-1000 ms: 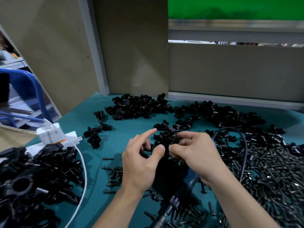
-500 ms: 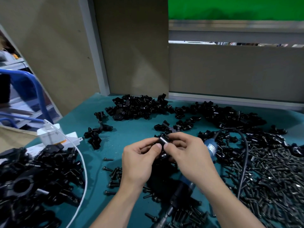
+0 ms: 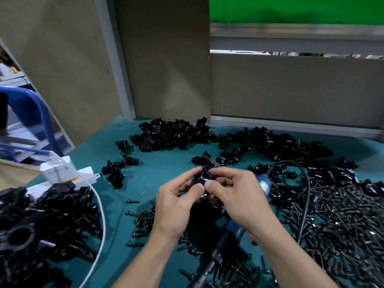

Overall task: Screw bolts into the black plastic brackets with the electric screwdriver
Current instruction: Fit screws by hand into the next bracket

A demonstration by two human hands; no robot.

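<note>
Both hands meet over the middle of the teal table. My left hand [image 3: 176, 206] and my right hand [image 3: 234, 196] pinch one black plastic bracket [image 3: 204, 177] between thumbs and forefingers, its round hole facing up. A bolt head shows at the bracket's lower side. The blue electric screwdriver [image 3: 232, 229] lies on the table under my right wrist, its blue rear end [image 3: 263, 185] and black cable [image 3: 305, 204] showing beyond my right hand. Its tip points toward the near edge.
Piles of loose black brackets [image 3: 170, 132] lie at the back and back right [image 3: 291, 144]. A heap of black bolts [image 3: 342, 225] covers the right side, with more bolts [image 3: 143, 221] under my left wrist. Assembled brackets [image 3: 41, 225], a white charger [image 3: 56, 169] and white cable sit left.
My left hand has closed from open fingers onto the bracket. Both hands lifted the bracket slightly off the pile and turned it so its hole faces up.
</note>
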